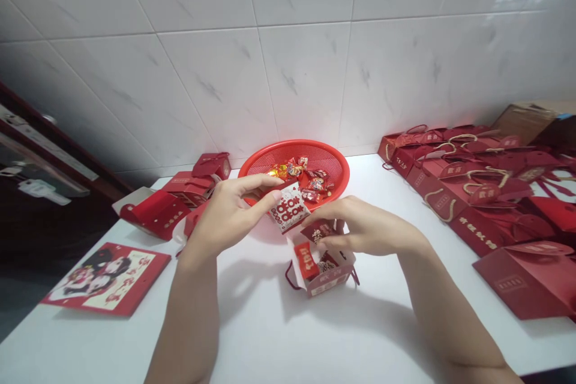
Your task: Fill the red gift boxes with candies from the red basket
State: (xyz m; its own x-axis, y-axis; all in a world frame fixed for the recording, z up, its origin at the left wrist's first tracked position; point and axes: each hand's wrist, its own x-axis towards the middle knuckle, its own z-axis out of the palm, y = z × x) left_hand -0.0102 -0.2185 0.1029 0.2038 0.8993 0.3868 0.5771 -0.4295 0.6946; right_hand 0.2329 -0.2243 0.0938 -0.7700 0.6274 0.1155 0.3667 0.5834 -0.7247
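My left hand (238, 207) pinches a small white packet (288, 209) with red printed characters, holding it above the table in front of the red basket. An open red gift box (330, 285) with a pale inside and dark red cord handles stands just below. Inside it lie a bright red wrapped sweet (306, 261) and a dotted packet (328, 264). My right hand (360, 228) is at the box's far side, thumb and fingers closed around a dark red packet (317, 231) with pale print. The fingers partly hide this packet.
A red mesh basket (342, 177) with several wrapped sweets stands against the tiled wall (297, 84). Rows of red gift boxes (481, 216) fill the right side of the table. At left are more red boxes (157, 213) and a flat printed red bag (108, 279).
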